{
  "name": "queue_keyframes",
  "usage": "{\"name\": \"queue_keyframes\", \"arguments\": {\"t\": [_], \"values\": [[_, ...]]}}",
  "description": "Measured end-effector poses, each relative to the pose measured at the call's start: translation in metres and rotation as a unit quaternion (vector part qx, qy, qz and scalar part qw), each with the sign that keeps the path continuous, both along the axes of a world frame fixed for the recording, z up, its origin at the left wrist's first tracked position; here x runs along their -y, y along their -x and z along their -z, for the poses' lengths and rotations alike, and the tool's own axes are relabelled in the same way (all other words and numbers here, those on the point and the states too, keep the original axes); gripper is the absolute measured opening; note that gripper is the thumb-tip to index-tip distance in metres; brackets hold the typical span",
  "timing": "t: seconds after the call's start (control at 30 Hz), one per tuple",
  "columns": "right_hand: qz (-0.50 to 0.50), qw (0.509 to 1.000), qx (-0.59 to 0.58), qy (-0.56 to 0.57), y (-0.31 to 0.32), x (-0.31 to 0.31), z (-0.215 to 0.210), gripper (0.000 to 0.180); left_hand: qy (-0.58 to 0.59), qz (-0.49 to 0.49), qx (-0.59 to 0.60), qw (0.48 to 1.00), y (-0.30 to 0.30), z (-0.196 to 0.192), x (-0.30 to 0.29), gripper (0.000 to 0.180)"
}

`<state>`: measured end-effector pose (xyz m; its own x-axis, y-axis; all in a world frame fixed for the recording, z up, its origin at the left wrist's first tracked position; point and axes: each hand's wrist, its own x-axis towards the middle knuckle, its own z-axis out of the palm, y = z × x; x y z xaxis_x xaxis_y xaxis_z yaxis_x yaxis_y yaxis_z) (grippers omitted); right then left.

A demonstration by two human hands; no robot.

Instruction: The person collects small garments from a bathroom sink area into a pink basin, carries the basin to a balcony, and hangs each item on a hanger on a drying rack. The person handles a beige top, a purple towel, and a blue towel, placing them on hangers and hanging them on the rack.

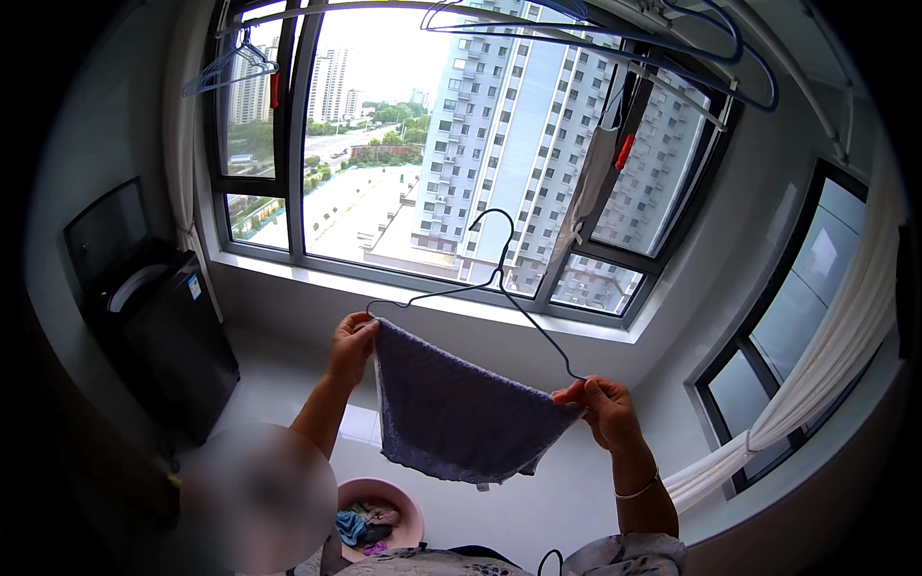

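Note:
A dark blue-grey cloth, like a small towel [466, 408], is stretched between my two hands and hangs from a dark wire hanger [498, 269]. The hanger's hook points up in front of the window. My left hand [351, 346] pinches the towel's upper left corner together with the hanger's left end. At the other end, my right hand [605, 411] grips the upper right corner against the hanger's right end. The towel's lower edge droops freely, with a small pale tag at the bottom.
A pink basin [415, 509] with several crumpled clothes stands on the floor below. At left is a black top-loading washing machine [178, 336] with its lid raised. Overhead, a drying rack [715, 106] carries hangers [230, 69]. A tied curtain [797, 413] hangs at right; a blurred round patch covers the lower left.

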<state>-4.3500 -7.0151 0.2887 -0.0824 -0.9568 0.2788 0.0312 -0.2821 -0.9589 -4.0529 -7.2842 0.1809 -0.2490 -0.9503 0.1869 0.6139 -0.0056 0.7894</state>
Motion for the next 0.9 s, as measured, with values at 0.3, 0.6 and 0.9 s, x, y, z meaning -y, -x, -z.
{"name": "queue_keyframes", "arguments": {"t": [0.3,0.6,0.9], "values": [[0.14,0.987,-0.077,0.03,-0.029,0.017,-0.07,0.031,0.057,0.018,0.008,0.998,0.044,-0.058,0.071,0.016],[0.218,0.971,-0.09,0.044,0.009,0.049,-0.128,0.031,0.115,0.014,0.047,0.992,0.127,-0.129,0.131,0.021],[0.152,0.981,0.01,0.119,0.059,0.101,-0.159,0.031,0.159,-0.012,0.08,0.984,0.193,-0.204,0.207,0.027]]}}
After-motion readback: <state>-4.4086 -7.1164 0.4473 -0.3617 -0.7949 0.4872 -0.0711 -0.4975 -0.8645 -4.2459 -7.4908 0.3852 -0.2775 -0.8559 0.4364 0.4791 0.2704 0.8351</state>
